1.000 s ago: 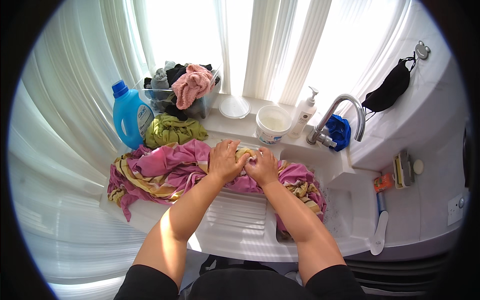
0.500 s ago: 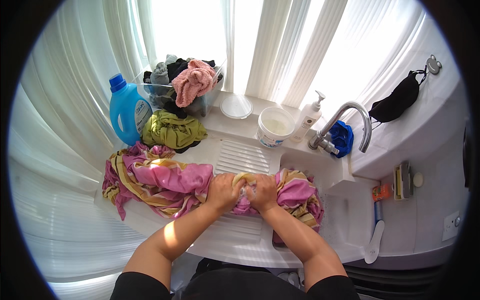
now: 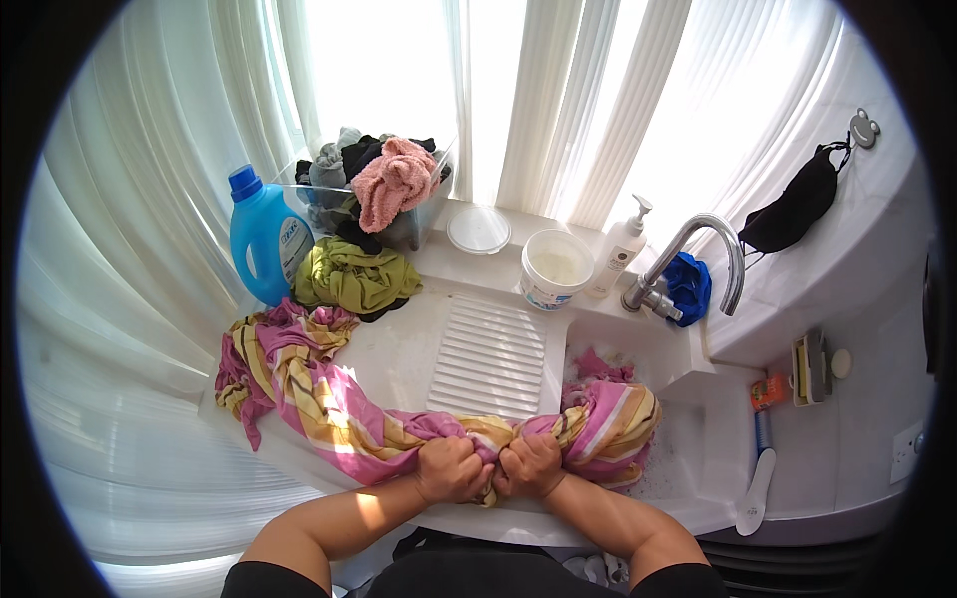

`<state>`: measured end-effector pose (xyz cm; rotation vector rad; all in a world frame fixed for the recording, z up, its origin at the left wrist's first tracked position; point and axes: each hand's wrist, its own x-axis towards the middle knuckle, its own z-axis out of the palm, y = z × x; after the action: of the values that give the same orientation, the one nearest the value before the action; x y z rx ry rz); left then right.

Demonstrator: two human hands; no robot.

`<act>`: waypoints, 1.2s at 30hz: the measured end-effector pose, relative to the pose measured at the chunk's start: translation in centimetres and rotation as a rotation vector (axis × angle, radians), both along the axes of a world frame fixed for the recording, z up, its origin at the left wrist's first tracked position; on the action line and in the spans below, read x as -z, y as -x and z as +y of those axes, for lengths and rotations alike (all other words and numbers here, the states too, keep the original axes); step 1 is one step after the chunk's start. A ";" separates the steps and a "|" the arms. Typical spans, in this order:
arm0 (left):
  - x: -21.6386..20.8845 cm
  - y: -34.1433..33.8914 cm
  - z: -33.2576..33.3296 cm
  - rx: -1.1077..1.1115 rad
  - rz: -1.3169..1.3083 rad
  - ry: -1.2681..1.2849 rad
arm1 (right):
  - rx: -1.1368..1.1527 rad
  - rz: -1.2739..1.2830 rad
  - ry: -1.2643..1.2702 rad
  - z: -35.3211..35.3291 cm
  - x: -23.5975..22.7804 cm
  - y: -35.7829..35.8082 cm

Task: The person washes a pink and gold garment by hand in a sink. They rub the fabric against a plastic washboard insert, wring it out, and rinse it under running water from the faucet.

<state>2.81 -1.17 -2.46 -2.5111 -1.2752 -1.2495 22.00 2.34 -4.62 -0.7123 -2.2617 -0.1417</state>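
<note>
A long pink and yellow striped cloth (image 3: 364,434) stretches across the white laundry sink (image 3: 384,349). Its left part lies bunched on the sink's flat side; its right part hangs into the basin. Near the front edge, my left hand (image 3: 454,468) is closed round a gathered stretch of it. Close beside, my right hand (image 3: 529,464) grips the same cloth in a fist. Between the two fists the fabric is pinched narrow. Behind them shows the ribbed washboard (image 3: 490,359), sunlit in stripes. Suds and a pink bit of fabric lie in the basin.
Along the back stand a blue detergent bottle (image 3: 267,239), a green garment (image 3: 357,276), a clear bin of clothes (image 3: 404,234), a round lid (image 3: 478,230), a white tub (image 3: 554,269), a pump bottle (image 3: 620,247) and a curved faucet (image 3: 698,224). A white brush (image 3: 756,493) lies at the right.
Both hands have come nearer to me, off the washboard to the front edge, bringing the cloth along. More of the washboard shows now, and the view has shifted slightly.
</note>
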 end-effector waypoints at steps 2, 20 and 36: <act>1.2 0.2 6.3 -0.253 -0.106 0.137 | 0.130 0.162 0.218 5.8 0.2 2.3; 0.8 0.0 7.3 -0.188 -0.175 0.279 | 0.123 -0.046 0.288 6.6 -0.4 1.2; -0.6 -0.1 3.5 0.025 -0.099 0.021 | 0.057 -0.020 -0.035 1.5 0.2 1.1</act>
<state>2.94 2.29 -1.82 -2.5164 -1.2867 -1.3892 20.87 3.87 -4.79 -0.7607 -2.2533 -0.2166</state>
